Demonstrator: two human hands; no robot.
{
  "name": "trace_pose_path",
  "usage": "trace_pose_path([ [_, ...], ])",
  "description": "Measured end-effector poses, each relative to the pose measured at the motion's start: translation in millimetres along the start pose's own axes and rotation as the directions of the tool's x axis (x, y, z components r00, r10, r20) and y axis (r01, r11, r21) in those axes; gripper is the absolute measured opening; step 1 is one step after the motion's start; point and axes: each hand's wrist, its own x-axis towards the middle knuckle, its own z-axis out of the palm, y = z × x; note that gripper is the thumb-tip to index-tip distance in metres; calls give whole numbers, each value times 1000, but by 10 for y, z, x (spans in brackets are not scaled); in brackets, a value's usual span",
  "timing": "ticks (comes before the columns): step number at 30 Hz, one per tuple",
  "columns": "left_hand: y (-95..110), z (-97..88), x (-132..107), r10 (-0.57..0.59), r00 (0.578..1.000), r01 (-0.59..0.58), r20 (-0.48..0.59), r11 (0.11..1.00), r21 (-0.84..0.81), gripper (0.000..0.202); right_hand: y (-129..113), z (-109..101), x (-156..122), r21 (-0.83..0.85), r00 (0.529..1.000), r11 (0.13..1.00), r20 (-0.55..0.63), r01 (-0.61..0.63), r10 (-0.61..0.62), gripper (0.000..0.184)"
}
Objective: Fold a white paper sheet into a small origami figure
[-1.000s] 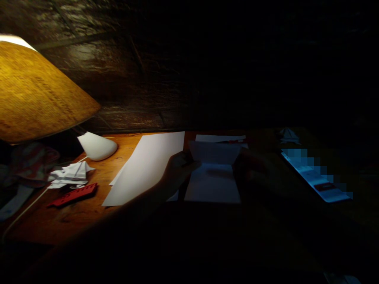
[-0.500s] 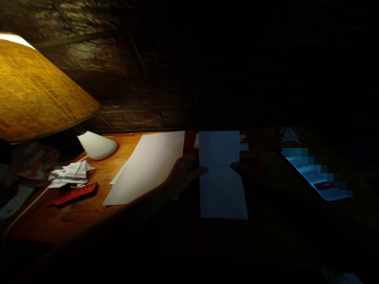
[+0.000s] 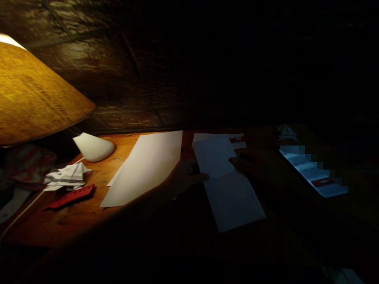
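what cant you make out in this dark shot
All in the head view:
Blue-lit flat object: upper end pixelated.
Right hand: fingers lost in shadow.
Red mark: partly covered by the folded paper sheet, too small to identify.
Lampshade: print too blurred to read.
Pale object: cut off by the bottom edge.

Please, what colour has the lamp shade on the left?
The lamp shade is golden amber, seen best in the head view.

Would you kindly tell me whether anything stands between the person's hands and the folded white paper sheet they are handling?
Nothing visible does: the left hand and the right hand both meet the side edges of the folded white paper sheet directly.
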Motion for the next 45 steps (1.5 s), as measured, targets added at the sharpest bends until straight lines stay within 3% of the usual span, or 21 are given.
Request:
trace_pose_path([
  [2,-18,3,-6,50,998,-51,31,998,29,45,16,-26,26,-30,1000,999,-6,16,-16,30],
  [5,-52,-27,-10,243,968,-228,-65,956,184,49,112,-50,97,-128,996,988,34,86,-82,28],
  [7,-73,-79,-8,412,900,-319,-138,842,434,48,214,-28,151,-180,988,972,61,153,-144,28],
  [8,-79,-108,-7,488,861,-333,-141,753,568,46,268,-3,175,-166,982,967,19,191,-190,28],
  [10,-75,-156,-9,577,816,-369,-36,568,735,44,364,71,209,-104,963,959,75,265,-258,24],
  [12,-49,-166,-26,558,816,-437,150,427,791,42,434,152,224,-36,962,961,18,273,-273,23],
  [14,-6,-136,-58,469,822,-503,324,330,799,38,483,213,227,-47,964,964,-48,260,-263,20],
  [16,38,-84,-98,388,817,-540,427,253,803,36,525,238,231,-106,957,959,-103,261,-272,22],
  [18,67,-38,-132,346,816,-548,463,211,809,37,561,234,240,-161,946,949,-138,270,-293,34],
  [20,68,-17,-149,316,824,-546,470,218,809,37,583,216,251,-192,943,944,-147,268,-298,40],
  [26,-17,-41,-135,250,859,-509,447,330,795,36,539,153,258,-193,951,938,-57,289,-305,32],
  [32,-43,-62,-138,240,875,-482,421,337,809,43,564,139,272,-198,945,932,-61,304,-322,34],
  [35,-54,-72,-120,289,881,-458,374,334,824,50,586,125,286,-125,936,936,-88,330,-342,33],
  [39,-53,-98,-67,477,857,-415,196,413,811,61,541,61,267,-131,949,946,-76,295,-306,18],
  [42,-49,-122,-40,529,837,-422,142,458,782,50,523,41,251,-192,950,940,-78,283,-302,15],
  [45,-64,-130,-36,481,857,-424,184,456,782,36,520,60,248,-206,934,925,-95,320,-344,17],
])
